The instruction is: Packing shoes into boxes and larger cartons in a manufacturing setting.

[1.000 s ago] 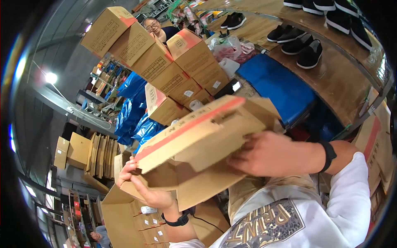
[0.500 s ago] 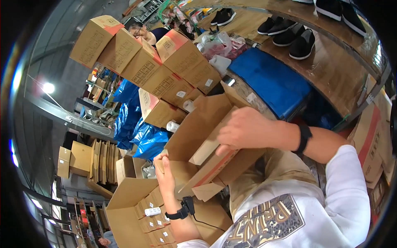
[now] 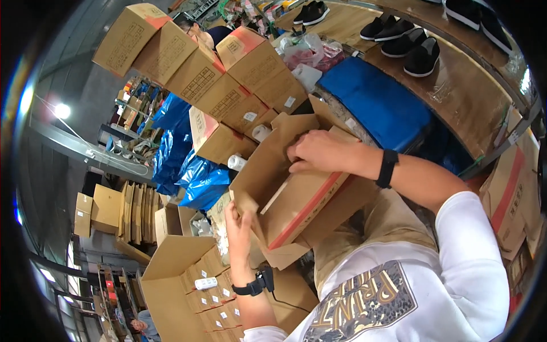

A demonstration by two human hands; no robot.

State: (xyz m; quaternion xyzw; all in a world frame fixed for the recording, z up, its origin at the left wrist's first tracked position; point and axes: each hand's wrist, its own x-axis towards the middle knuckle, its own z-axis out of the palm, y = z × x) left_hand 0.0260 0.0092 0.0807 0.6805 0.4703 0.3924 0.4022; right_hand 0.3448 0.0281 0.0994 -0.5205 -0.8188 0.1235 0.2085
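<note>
Before me is an open brown cardboard carton (image 3: 259, 171), tilted, with a red-striped panel (image 3: 319, 202) along its near side. My left hand (image 3: 238, 231) pinches the carton's left end flap between thumb and fingers. At the carton's far right part, my right hand (image 3: 319, 151) bends over the upper edge of the red-striped panel, fingers curled; its fingertips are partly hidden. Below left, a larger open carton (image 3: 165, 279) holds several small brown boxes (image 3: 213, 299) with white labels. A white roll (image 3: 206, 283) lies on them.
Stacked cartons (image 3: 211, 85) rise beyond the work area, a person (image 3: 216, 34) behind them. Blue plastic bags (image 3: 196, 176) lie left, near flattened cartons (image 3: 137, 214). A blue covered bundle (image 3: 376, 108) and a wooden shelf of black shoes (image 3: 421, 57) are right.
The red-striped panel has swung up and in toward the carton. My right hand has moved left and up with its edge; my left hand has shifted slightly right and stays on the end flap.
</note>
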